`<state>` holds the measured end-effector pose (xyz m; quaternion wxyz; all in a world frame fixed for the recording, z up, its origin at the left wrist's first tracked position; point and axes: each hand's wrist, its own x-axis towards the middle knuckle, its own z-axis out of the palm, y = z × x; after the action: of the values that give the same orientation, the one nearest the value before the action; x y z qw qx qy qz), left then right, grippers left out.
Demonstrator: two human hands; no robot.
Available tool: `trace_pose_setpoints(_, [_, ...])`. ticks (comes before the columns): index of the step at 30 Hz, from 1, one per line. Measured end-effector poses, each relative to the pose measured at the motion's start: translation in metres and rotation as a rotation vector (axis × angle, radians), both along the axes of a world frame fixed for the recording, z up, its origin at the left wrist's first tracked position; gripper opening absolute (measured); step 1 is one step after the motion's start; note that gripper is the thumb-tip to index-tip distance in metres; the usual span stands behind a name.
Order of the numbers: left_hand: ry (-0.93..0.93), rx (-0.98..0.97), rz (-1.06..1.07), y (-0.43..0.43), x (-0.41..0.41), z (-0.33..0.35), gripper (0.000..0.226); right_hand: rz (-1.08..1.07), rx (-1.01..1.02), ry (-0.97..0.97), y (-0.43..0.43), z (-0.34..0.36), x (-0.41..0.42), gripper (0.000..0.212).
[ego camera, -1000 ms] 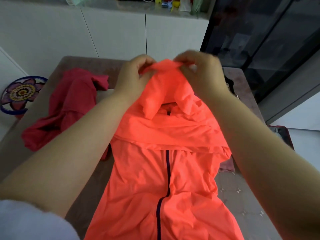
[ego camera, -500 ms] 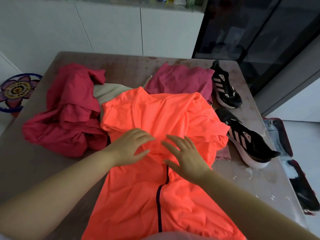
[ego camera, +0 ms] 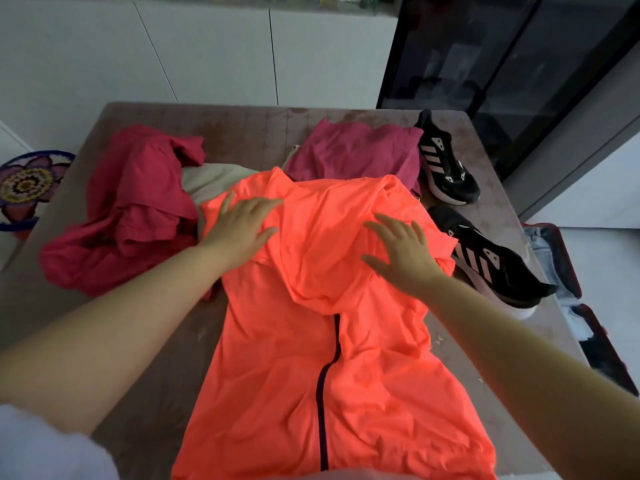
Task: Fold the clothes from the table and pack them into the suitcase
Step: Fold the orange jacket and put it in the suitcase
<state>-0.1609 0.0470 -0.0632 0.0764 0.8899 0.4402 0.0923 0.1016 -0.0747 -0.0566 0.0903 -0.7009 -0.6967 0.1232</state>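
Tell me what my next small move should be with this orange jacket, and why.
Probably slide both palms outward to flatten the folded-down top. The left hand and right hand lie open on the upper part of the orange jacket, which is doubled over the zip front and ridged between them. Flattening first should make side folds neater.

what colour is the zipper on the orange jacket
Dark, navy or near-black, running down the orange jacket front; zipper in the head view.

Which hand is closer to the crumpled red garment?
Left. The left hand presses the orange jacket just beside the red garment; the right hand rests farther across the jacket.
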Motion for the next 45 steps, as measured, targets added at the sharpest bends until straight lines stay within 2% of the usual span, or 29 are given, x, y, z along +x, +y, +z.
trace_pose_setpoints(5, [0.122, -0.018, 0.046, 0.042, 0.005, 0.018, 0.073, -0.134, 0.042, -0.009, 0.050, 0.021, 0.018, 0.059])
trace_pose_setpoints(8, [0.099, -0.009, 0.047, 0.060, 0.010, 0.015, 0.069, -0.164, 0.023, -0.034, 0.077, 0.025, 0.026, 0.061])
trace_pose_setpoints(15, [0.035, -0.078, 0.104, 0.088, 0.031, -0.004, 0.063, -0.159, -0.162, -0.091, 0.119, 0.014, 0.028, 0.075])
trace_pose_setpoints(20, [0.044, -0.154, 0.150, 0.105, 0.036, -0.011, 0.071, -0.224, -0.210, -0.149, 0.134, 0.010, 0.038, 0.061])
trace_pose_setpoints(23, [0.171, -0.314, 0.200, 0.120, 0.031, -0.015, 0.092, -0.182, -0.250, -0.148, 0.132, 0.018, 0.042, 0.055])
trace_pose_setpoints(25, [0.259, -0.399, 0.225, 0.125, 0.029, -0.015, 0.096, -0.117, -0.216, -0.107, 0.129, 0.024, 0.042, 0.041])
trace_pose_setpoints(27, [0.271, -0.381, 0.243, 0.126, 0.029, -0.013, 0.089, -0.078, -0.194, -0.003, 0.123, 0.030, 0.041, 0.028])
trace_pose_setpoints(30, [0.220, -0.243, 0.238, 0.117, 0.035, -0.005, 0.061, -0.028, -0.173, 0.089, 0.111, 0.037, 0.041, 0.025])
trace_pose_setpoints(32, [0.149, -0.187, 0.233, 0.108, 0.033, 0.003, 0.042, -0.024, -0.159, 0.084, 0.102, 0.041, 0.042, 0.035])
trace_pose_setpoints(34, [0.053, -0.134, 0.197, 0.099, 0.026, 0.011, 0.033, -0.024, -0.151, 0.088, 0.093, 0.047, 0.044, 0.045])
trace_pose_setpoints(38, [-0.109, -0.060, 0.128, 0.078, 0.008, 0.030, 0.027, 0.011, -0.152, 0.006, 0.069, 0.061, 0.039, 0.037])
trace_pose_setpoints(42, [-0.296, -0.140, -0.022, 0.046, -0.010, 0.055, 0.023, -0.018, 0.062, -0.060, 0.034, 0.075, 0.024, 0.014])
trace_pose_setpoints(45, [-0.387, -0.127, -0.110, 0.012, -0.028, 0.068, 0.012, 0.008, 0.289, -0.003, -0.006, 0.079, 0.015, 0.017])
